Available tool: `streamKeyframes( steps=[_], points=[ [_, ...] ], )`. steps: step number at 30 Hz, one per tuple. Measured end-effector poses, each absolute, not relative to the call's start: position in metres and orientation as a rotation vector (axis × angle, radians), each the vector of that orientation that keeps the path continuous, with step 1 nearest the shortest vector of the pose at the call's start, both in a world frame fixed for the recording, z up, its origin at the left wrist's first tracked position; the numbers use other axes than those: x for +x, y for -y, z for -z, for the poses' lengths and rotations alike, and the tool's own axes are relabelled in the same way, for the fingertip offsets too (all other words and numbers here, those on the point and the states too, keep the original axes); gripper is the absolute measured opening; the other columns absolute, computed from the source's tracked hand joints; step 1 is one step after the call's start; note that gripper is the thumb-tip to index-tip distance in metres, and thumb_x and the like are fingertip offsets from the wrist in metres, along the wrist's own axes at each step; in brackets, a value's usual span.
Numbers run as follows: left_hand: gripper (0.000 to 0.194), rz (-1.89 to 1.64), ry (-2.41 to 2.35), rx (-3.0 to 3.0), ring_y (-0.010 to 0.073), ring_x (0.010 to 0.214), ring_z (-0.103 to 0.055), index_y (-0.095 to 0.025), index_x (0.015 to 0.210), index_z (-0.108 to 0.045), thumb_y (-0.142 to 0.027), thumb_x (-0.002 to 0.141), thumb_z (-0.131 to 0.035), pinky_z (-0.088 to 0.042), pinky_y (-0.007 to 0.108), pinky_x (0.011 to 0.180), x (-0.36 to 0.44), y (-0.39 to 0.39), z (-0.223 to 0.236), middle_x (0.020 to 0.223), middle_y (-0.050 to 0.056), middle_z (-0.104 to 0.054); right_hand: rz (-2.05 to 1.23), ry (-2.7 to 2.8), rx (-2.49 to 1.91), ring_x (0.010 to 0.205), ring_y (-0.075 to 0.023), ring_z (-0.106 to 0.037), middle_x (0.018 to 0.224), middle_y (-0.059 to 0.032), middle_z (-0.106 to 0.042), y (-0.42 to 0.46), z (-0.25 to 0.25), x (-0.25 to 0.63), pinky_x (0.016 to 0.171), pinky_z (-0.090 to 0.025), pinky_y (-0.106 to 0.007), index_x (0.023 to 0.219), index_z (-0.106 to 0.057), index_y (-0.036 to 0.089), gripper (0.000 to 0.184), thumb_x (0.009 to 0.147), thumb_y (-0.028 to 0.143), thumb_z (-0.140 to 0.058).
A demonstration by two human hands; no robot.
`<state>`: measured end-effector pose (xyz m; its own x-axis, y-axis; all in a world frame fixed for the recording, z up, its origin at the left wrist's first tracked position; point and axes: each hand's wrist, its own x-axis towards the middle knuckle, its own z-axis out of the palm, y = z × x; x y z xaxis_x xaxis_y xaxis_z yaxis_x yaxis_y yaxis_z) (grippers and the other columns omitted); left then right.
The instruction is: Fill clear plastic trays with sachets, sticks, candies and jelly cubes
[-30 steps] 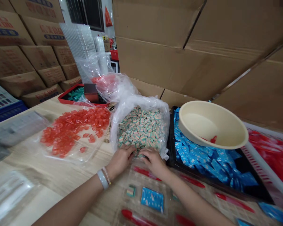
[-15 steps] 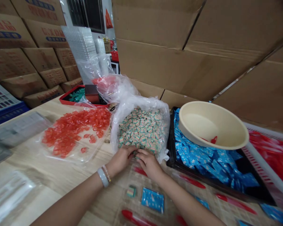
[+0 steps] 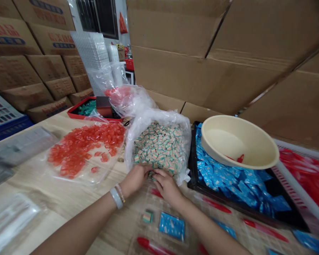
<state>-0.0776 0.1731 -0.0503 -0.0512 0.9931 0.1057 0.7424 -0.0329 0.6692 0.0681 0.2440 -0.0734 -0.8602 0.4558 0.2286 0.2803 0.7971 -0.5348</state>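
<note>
Meeting at striped pieces [image 3: 159, 145], left hand [image 3: 135, 180] and right hand [image 3: 168, 187] curl; their hold (obscured) I cannot tell.

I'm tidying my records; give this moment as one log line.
left hand: at near edge of open bag; right hand: alongside left; inside bag: striped pieces; held: unclear

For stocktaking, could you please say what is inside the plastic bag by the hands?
Small striped pieces show in the plastic bag; anything under their top layer, or behind the left hand and right hand, is covered.
</note>
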Motion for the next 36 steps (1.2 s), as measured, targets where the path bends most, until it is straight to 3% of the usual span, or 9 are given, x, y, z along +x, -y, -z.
streamKeyframes(
  steps=[4,12,19,27,36],
  points=[
    [0.029,-0.759,-1.887,1.767,0.0153,0.075,-0.056,-0.017,0.083,-0.061,-0.004,0.07,-0.038,-0.04,0.024,0.068,-0.076,-0.176,0.046,0.081,0.003,-0.064,-0.696,2.653,-0.585,0.099,-0.0199,-0.049,0.107,-0.0094,-0.056,-0.243,0.074,0.065,0.088,-0.038,-0.034,0.092,-0.061,0.016,0.023,0.074,0.009,-0.048],
    [0.025,-0.72,-1.931,1.825,0.0164,0.081,-0.055,-0.018,0.091,-0.059,-0.01,0.074,-0.043,-0.039,0.026,0.073,-0.068,-0.174,0.044,0.087,0.004,-0.063,-0.76,2.619,-0.588,0.097,-0.0186,-0.049,0.104,-0.0072,-0.056,-0.251,0.069,0.072,0.086,-0.038,-0.033,0.09,-0.061,0.018,0.023,0.073,0.008,-0.049],
    [0.033,-0.724,-1.994,1.886,0.0176,0.088,-0.052,-0.022,0.102,-0.057,-0.009,0.076,-0.044,-0.037,0.03,0.08,-0.061,-0.176,0.05,0.09,0.004,-0.062,-0.68,2.696,-0.623,0.079,-0.0168,-0.049,0.079,-0.0035,-0.054,-0.268,0.072,0.078,0.072,-0.04,-0.03,0.08,-0.063,0.018,0.015,0.071,0.01,-0.055],
    [0.028,-0.723,-1.912,2.028,0.0174,0.09,-0.052,-0.026,0.104,-0.058,-0.018,0.082,-0.042,-0.037,0.031,0.081,-0.06,-0.172,0.05,0.097,0.004,-0.061,-0.763,2.631,-0.657,0.087,-0.0188,-0.051,0.089,-0.0063,-0.058,-0.269,0.078,0.081,0.078,-0.04,-0.032,0.091,-0.061,0.018,0.025,0.07,0.007,-0.055],
    [0.029,-0.819,-2.041,1.964,0.0182,0.089,-0.052,-0.021,0.107,-0.055,-0.016,0.08,-0.045,-0.038,0.031,0.08,-0.061,-0.175,0.05,0.095,0.005,-0.062,-0.684,2.672,-0.68,0.084,-0.0181,-0.05,0.086,-0.0053,-0.056,-0.265,0.067,0.078,0.076,-0.04,-0.031,0.084,-0.058,0.016,0.017,0.071,0.007,-0.053]
  ],
)
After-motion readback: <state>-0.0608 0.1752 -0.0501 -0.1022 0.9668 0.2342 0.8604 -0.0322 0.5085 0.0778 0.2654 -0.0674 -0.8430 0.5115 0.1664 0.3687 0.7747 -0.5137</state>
